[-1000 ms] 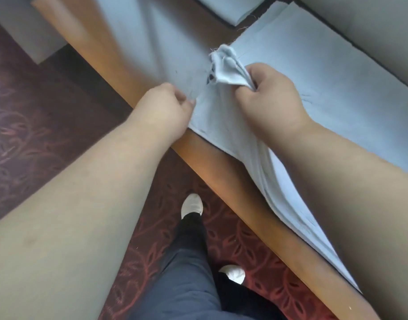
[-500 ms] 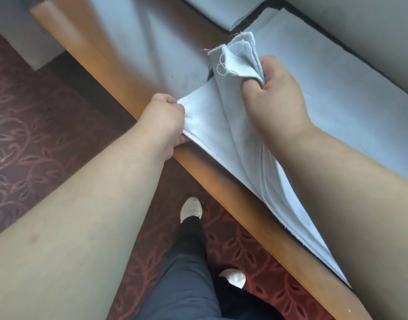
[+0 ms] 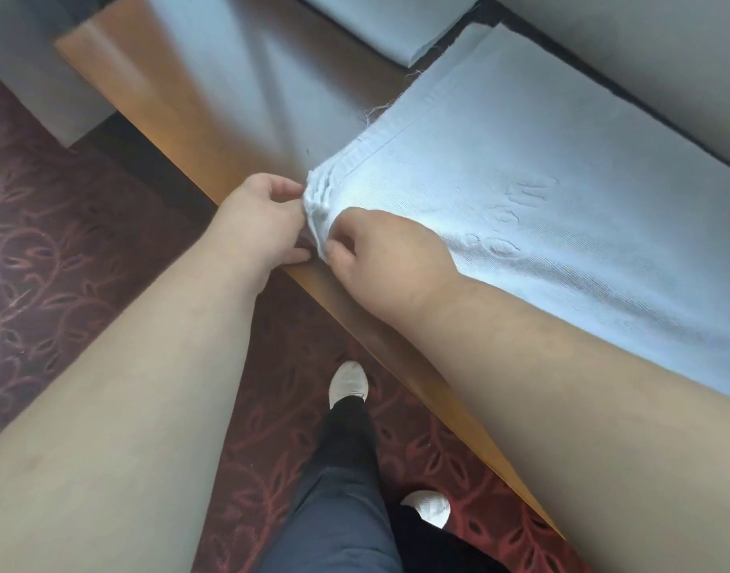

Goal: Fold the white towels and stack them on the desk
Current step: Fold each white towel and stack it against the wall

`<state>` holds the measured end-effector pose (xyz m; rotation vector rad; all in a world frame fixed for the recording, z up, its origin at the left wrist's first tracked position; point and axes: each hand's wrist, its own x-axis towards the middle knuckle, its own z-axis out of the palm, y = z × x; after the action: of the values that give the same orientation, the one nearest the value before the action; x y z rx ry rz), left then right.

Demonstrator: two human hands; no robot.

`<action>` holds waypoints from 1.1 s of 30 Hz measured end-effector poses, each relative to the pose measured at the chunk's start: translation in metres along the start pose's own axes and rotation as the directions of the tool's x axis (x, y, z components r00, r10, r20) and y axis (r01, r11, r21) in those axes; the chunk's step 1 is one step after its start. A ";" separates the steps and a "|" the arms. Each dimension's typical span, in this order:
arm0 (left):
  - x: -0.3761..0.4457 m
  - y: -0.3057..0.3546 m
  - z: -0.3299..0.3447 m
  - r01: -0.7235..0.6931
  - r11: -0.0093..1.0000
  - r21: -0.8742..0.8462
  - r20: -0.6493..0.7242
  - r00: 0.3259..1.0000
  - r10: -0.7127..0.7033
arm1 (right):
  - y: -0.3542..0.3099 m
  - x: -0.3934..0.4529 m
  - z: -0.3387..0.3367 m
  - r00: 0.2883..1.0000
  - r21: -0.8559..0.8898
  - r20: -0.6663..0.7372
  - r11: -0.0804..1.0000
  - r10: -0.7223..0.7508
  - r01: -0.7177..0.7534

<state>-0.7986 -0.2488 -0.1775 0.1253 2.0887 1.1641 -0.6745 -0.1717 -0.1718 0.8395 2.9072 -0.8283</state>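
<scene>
A white towel lies folded in several layers on the wooden desk, its near corner at the desk's front edge. My left hand pinches the stacked corner layers from the left. My right hand pinches the same corner from the right, its forearm lying over the towel's front edge. A second folded white towel sits at the far edge of the desk, apart from the first.
The desk's front edge runs diagonally from upper left to lower right. Below it is a dark red patterned carpet, where my legs and white shoes stand. A pale wall borders the desk at the right.
The lifted half of the towel has been brought over and laid flat on the desk. Both hands have come together at the near corner, where the layers now meet.
</scene>
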 end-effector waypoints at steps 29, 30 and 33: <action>0.042 0.118 0.233 -0.744 -0.087 0.662 0.709 0.584 0.394 | 0.104 -0.079 -0.023 0.964 -0.216 -0.050 0.939 0.262 -0.266; 0.059 0.120 0.233 -0.704 -0.078 0.706 0.671 0.629 0.393 | 0.104 -0.079 -0.023 0.964 -0.218 -0.059 0.939 0.260 -0.267; 0.096 0.127 0.225 -0.662 -0.070 0.746 0.616 0.645 0.452 | 0.105 -0.080 -0.018 0.953 -0.192 -0.097 0.934 0.287 -0.301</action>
<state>-0.7574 0.0222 -0.2053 1.8533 2.2768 -0.1149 -0.5511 -0.1271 -0.1960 1.2594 2.7548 -0.4755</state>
